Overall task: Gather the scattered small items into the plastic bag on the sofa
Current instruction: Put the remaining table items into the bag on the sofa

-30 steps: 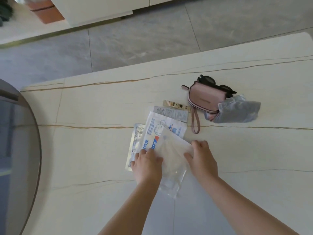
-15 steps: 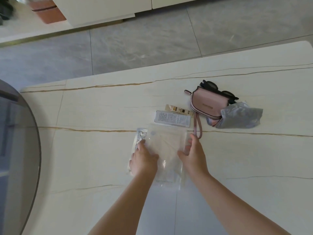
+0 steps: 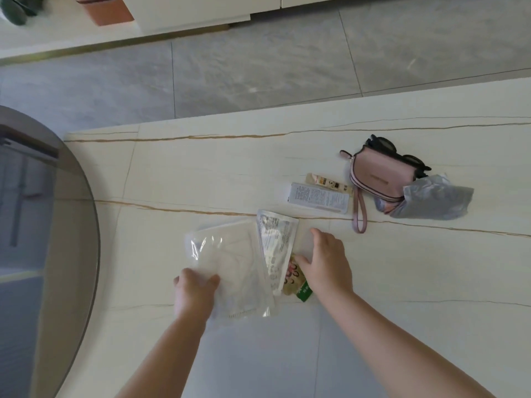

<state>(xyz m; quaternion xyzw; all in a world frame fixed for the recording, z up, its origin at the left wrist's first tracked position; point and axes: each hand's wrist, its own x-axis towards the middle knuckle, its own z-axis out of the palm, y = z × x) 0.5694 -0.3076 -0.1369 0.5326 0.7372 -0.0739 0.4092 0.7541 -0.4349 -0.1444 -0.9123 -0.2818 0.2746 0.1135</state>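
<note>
While the pale cream stone-patterned table top (image 3: 287, 168) with thin gold veins fills most of the view, we see our left hand (image 3: 194, 294) gripping the near left corner of a clear plastic bag (image 3: 230, 265), thumb on top and fingers curled under its edge. The bag lies flat on the table and holds something pale and flat; what exactly, we cannot tell. Our right hand (image 3: 324, 262) rests with fingers spread and nearly straight, its fingertips pressing on a white printed flat packet (image 3: 275, 242) that lies tilted at the bag's right edge, overlapping it. Just under that packet and touching our right thumb lies a small colourful sachet with a green end (image 3: 296, 285). Farther away, well apart from both hands, a white rectangular leaflet-like packet (image 3: 319, 198) lies just beside a slim tan stick sachet (image 3: 327, 183). To their right sits a pink zipped pouch with a wrist strap (image 3: 379, 179), with a pair of black sunglasses (image 3: 382, 145) behind it and a crumpled grey plastic wrapper (image 3: 431, 201) touching its right side. At the left edge a round grey glass table (image 3: 43, 254) curves into the view, and grey floor tiles (image 3: 258, 76) lie beyond.
</note>
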